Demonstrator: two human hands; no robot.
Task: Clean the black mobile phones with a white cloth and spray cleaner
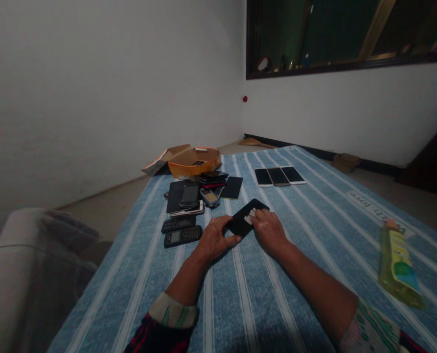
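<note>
A black smartphone (239, 224) lies at a slant on the blue striped cloth (225, 314). My left hand (215, 238) grips its near left end, thumb along the lower edge and fingers at the upper edge. With bunched fingers, my right hand (269, 229) presses a crumpled white tissue (250, 215) on the phone's dark face. Left of my left hand lie two black keypad phones (182, 236), one behind the other. Beyond them is a pile of phones, with a dark smartphone (190, 195) and a blue-grey keypad phone (210, 196) among them.
An orange cardboard box (194, 169) with its flap open stands behind the pile. Three smartphones (279, 176) lie side by side at the far right. A bottle of yellow-green liquid (398, 264) lies near the right edge. White walls (111, 88) stand beyond the table.
</note>
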